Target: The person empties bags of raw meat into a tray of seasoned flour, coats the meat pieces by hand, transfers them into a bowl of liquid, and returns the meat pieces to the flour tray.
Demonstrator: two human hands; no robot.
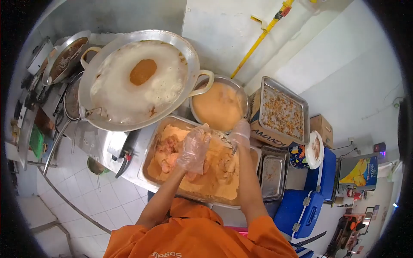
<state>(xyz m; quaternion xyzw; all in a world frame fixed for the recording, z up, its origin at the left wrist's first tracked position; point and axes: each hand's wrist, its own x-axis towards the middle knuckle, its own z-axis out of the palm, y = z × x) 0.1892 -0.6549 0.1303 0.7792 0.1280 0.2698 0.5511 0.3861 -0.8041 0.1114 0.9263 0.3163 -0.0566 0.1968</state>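
A large metal tray [145, 161] in front of me holds orange-tan flour [185, 185]. Raw meat pieces [167, 150] lie at its left, and flour-coated pieces [226, 165] at its right. My left hand [193, 148], in a clear plastic glove, is over the middle of the tray with its fingers curled; what they hold, if anything, is hidden. My right hand [240, 134], also gloved, is closed near the tray's far right corner, beside a round metal bowl [247, 103] of cloudy orange liquid [217, 105]. A thin greyish metal thing shows below its fingers, too small to name.
A big two-handled wok [195, 60] of foaming oil stands at the back left, close to the tray. A strainer [72, 101] is left of it. At right are a crumb-covered tray [282, 114] on a carton [269, 132], stacked metal trays [273, 172] and blue coolers [299, 213].
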